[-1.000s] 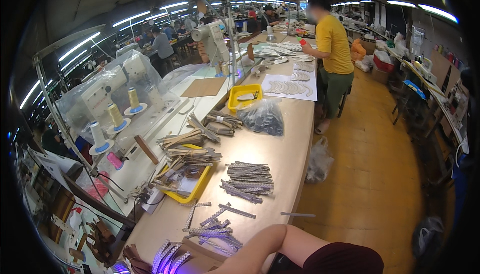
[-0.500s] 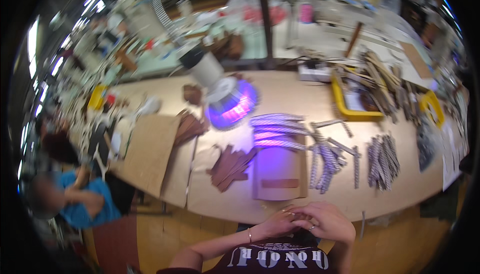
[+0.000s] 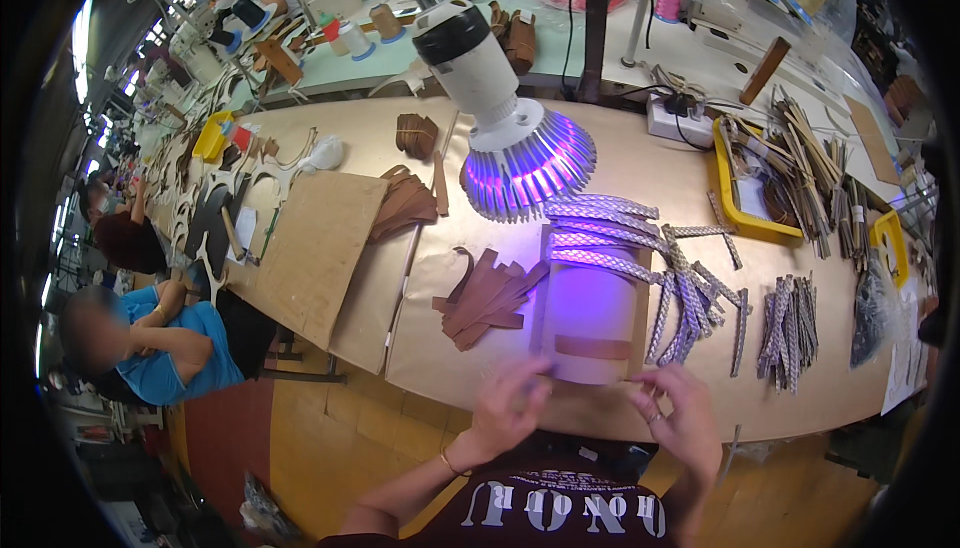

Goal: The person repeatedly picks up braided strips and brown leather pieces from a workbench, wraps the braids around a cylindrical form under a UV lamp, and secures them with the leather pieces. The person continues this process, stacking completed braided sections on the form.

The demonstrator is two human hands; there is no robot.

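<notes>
A light board lies in front of me, a brown leather strip flat across its near part. Over its far end lie several silvery braided strips. My left hand is at the board's near left corner, its fingertips blurred, with a gap between thumb and forefinger. By the near right corner is my right hand, fingers half bent and apart; I see nothing held in it. A lamp casts violet light on the board. Brown leather strips are piled left of the board.
More braided strips lie right of the board, with a separate bundle farther right. A yellow tray of sticks stands at the back right. A brown panel lies left. A person in blue sits with folded arms beyond the table's left edge.
My hands, together at the table's near edge before, have parted and moved forward to the board's two near corners. The view has shifted, so the table sits differently in the picture.
</notes>
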